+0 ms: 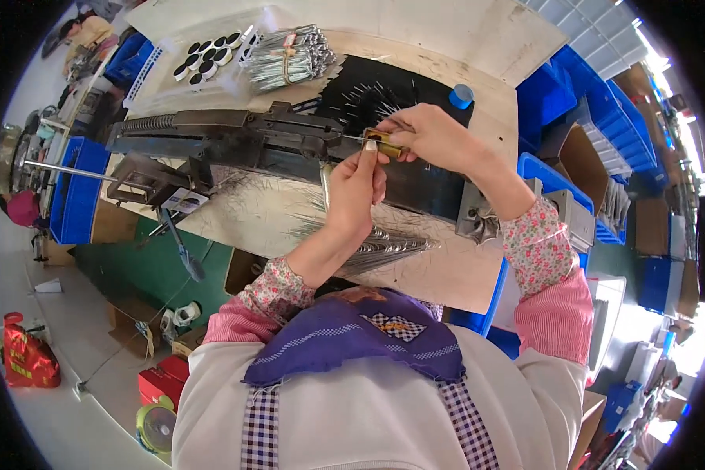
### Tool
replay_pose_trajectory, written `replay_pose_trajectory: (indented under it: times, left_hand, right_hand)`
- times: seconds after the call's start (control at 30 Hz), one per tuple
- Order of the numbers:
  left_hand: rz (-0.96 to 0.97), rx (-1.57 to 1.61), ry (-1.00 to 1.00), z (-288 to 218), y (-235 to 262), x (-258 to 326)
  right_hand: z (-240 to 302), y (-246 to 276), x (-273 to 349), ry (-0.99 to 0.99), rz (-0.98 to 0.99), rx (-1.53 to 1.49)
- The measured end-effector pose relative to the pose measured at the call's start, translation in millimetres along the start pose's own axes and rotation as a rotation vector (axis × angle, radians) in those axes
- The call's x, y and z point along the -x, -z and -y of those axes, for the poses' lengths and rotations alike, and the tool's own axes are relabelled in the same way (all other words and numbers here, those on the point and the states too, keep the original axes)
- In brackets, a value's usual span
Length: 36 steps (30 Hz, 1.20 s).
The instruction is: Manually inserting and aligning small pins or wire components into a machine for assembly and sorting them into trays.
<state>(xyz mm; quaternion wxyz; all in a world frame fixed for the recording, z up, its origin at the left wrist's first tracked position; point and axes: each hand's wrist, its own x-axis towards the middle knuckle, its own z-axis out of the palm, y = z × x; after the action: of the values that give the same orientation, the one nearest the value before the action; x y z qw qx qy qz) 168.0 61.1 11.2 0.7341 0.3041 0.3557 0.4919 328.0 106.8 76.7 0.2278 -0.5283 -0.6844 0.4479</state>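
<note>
My right hand (433, 135) grips a tool with an amber handle (386, 142), its thin metal shaft pointing left into a dark metal machine (235, 141) on the workbench. Just below it, my left hand (354, 190) is raised with the fingers closed around a slim metal rod (325, 178), the fingertips touching the tool's handle. A fan of thin metal rods (384, 245) lies on the bench under my left forearm. More loose rods (366, 99) lie on a black mat beyond my hands.
A tied bundle of metal rods (290, 56) and a bag of round black-and-white parts (208, 58) sit at the bench's far side. A blue cap (461, 95) stands near them. Blue bins (556, 94) line the right; a blue crate (74, 192) stands left.
</note>
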Motion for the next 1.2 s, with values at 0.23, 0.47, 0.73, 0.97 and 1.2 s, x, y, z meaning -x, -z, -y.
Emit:
replay_pose_trajectory:
  times: [0.23,0.47,0.73,0.97,1.2]
  left_hand:
    - [-0.034,0.052,0.06,-5.1,-3.2,-1.9]
    - [0.108,0.076,0.07,-1.1,9.2,-9.2]
    - [0.173,0.372,0.217,-19.1,-11.1,-5.9]
    - [0.194,0.48,0.236,-18.8,-4.0,-6.7]
    - [0.23,0.51,0.276,-20.4,2.9,-6.7]
  right_hand:
    - [2.1,10.5,-4.4,-0.079,0.088,0.005]
    - [-1.0,29.2,-21.6,-0.169,0.235,-0.194]
    - [-1.0,25.4,-9.4,0.026,0.103,0.137]
    - [-2.4,-20.2,64.2,0.409,-0.519,0.692]
    - [-20.0,-56.7,64.7,0.371,-0.791,0.914]
